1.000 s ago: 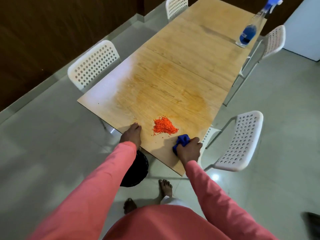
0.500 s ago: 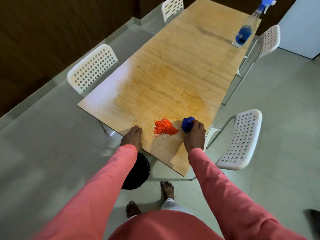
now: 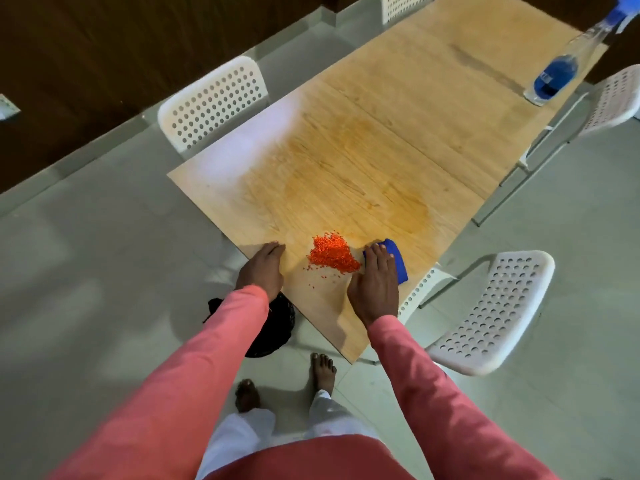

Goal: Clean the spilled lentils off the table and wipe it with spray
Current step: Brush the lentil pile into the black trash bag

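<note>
Dark, seemingly wooden wall [image 3: 104, 46], pale tiled floor [image 3: 86, 271], white perforated chairs [image 3: 214, 102]

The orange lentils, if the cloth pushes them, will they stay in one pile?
Probably not all. The lentils are tiny loose grains, and a few already lie apart from the heap, so some would likely scatter or skitter across the smooth wooden table.

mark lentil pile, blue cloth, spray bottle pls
lentil pile [image 3: 331, 255], head view, middle of the orange heap.
blue cloth [image 3: 399, 263], head view, exposed part right of the right hand.
spray bottle [image 3: 554, 76], head view, lower body with blue liquid.
</note>
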